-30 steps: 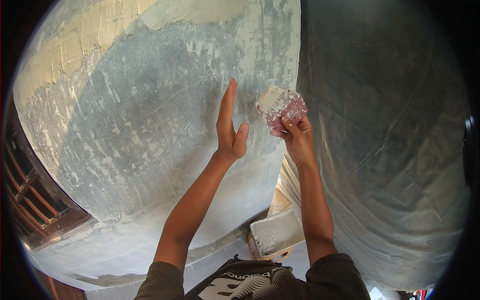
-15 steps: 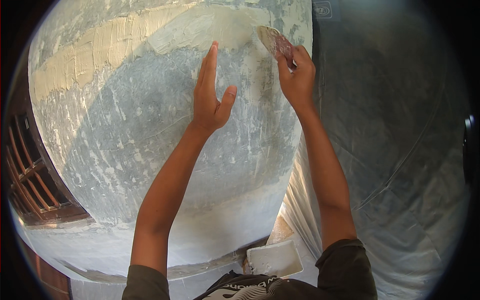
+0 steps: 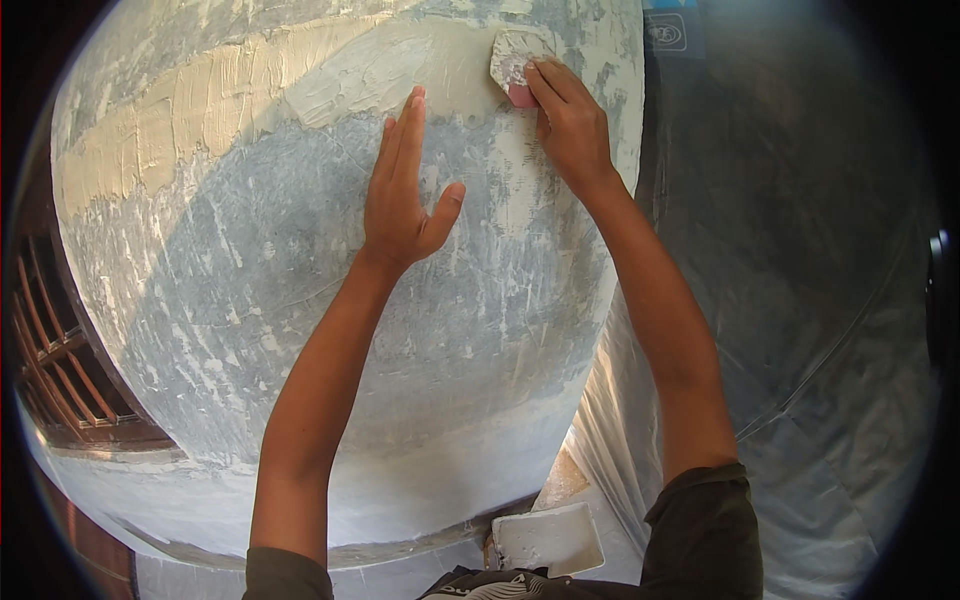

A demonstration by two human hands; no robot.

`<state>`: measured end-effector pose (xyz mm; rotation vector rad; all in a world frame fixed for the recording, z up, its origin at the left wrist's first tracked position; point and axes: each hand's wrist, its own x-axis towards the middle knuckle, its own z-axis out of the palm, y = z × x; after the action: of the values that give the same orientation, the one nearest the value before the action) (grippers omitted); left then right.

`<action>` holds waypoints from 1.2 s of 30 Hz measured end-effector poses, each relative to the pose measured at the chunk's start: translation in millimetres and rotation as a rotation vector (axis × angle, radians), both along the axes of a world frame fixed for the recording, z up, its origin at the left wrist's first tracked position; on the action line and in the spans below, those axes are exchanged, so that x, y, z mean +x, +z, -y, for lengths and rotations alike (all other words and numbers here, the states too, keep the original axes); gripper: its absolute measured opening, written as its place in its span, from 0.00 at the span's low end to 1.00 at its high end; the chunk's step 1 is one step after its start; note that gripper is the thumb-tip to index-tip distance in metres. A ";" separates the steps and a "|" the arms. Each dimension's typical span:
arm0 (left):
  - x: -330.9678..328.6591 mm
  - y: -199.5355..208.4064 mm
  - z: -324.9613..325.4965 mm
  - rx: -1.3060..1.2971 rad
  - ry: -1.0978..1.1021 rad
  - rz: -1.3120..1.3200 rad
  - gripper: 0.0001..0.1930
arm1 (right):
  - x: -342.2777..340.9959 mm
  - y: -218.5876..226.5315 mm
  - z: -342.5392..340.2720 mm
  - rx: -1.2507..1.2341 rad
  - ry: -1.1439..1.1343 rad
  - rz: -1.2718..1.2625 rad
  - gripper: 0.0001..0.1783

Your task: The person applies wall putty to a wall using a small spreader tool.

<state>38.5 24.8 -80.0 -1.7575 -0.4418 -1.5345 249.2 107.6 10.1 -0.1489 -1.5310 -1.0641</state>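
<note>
In front of me stands a grey wall (image 3: 260, 260) with a wide band of cream filler paste (image 3: 200, 110) across its upper part. My right hand (image 3: 575, 130) grips a small reddish putty scraper (image 3: 522, 70) smeared with paste. The scraper lies against the wall at the right end of the band; its far edge is coated, so the blade is partly hidden. My left hand (image 3: 405, 190) is held up with fingers stretched and thumb apart, empty, near the wall just under the band. Whether its palm touches the wall I cannot tell.
A white tub (image 3: 590, 548) with pale paste residue sits on the floor by my body. Dark plastic sheeting (image 3: 800, 250) hangs along the right side, past the wall's edge. At the left is a brown wooden grille (image 3: 75, 360).
My right hand has moved left and turned, so the scraper now lies flatter against the wall. A new pale patch shows below it. My left hand has shifted slightly left and down.
</note>
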 end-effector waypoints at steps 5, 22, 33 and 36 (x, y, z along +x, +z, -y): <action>0.2 -0.5 -2.1 0.014 0.012 0.013 0.42 | 3.3 -27.4 3.4 -0.019 -0.065 0.014 0.29; -17.9 16.6 11.5 0.039 0.145 -0.100 0.42 | 1.7 -37.7 51.6 -0.174 0.268 -0.119 0.23; -15.8 14.8 5.8 0.031 0.118 -0.043 0.42 | -16.7 1.0 10.0 0.039 -0.019 0.004 0.26; -16.5 15.3 5.6 0.035 0.095 -0.041 0.41 | -17.3 -15.7 7.1 0.017 -0.028 -0.005 0.27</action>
<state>22.0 19.2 -64.7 -1.7139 -0.4683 -1.4293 231.9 100.6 -5.6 -0.1615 -1.5185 -1.0981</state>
